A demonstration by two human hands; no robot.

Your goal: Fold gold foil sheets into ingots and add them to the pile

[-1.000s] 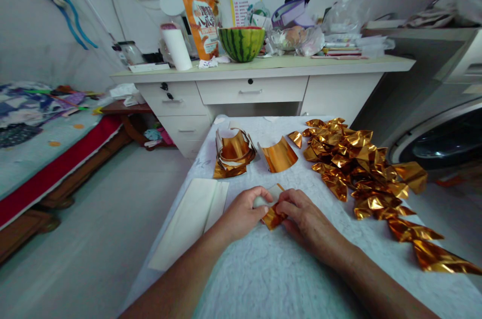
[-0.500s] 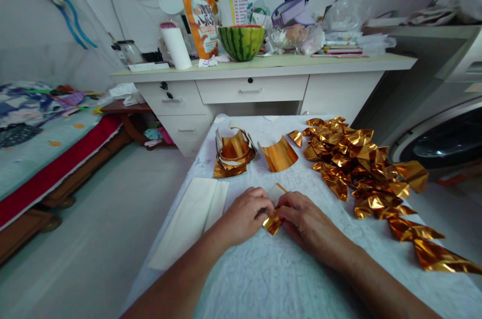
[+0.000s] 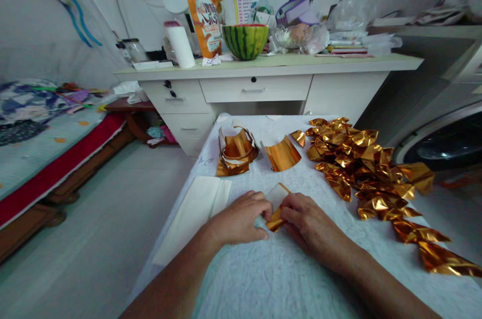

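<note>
A small sheet of gold foil paper (image 3: pixel 276 219), white on its inner side, lies on the cloth between my hands with its near edge folded over. My right hand (image 3: pixel 309 221) grips the folded part at its right end, thumb and fingers closed on it. At the left end, the curled fingertips of my left hand (image 3: pixel 243 218) touch the paper, while the thumb stands apart below them. Beyond my hands sits a curved gold foil sheet (image 3: pixel 283 154). To its left is a curled stack of gold foil sheets (image 3: pixel 236 148). Folded white paper (image 3: pixel 188 216) lies left of my left hand.
A heap of folded gold foil pieces (image 3: pixel 350 158) covers the table's right side, with a small piece (image 3: pixel 298 138) beside it. Behind the cloth-covered table (image 3: pixel 241 279) stands a white desk (image 3: pixel 259 89) bearing a cut watermelon (image 3: pixel 245 41). A washing machine (image 3: pixel 448 123) is at right.
My left thumb has moved away from the fold and the left fingers have loosened. The folded edge now looks flatter. The view has shifted slightly.
</note>
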